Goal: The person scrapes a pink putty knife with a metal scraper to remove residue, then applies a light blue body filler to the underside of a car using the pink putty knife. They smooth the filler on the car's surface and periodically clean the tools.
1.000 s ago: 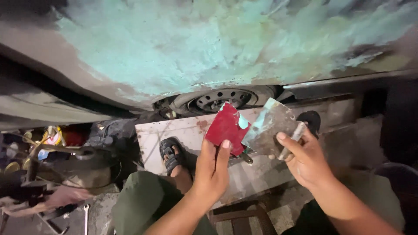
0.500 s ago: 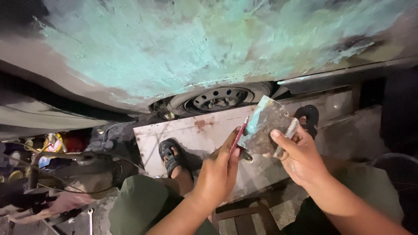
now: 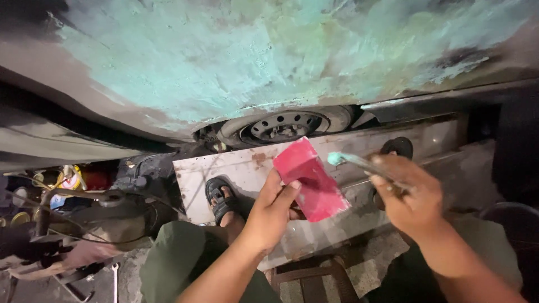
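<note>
The left hand is closed on a red flat spreader card, thumb and fingers pinching its lower edge, and holds it tilted in front of the pale metal sheet on the ground. The right hand is clamped around a thin putty knife, whose tip carries some green filler, though motion blur makes this uncertain. Above both is the car body panel covered with green filler, and a wheel below it.
</note>
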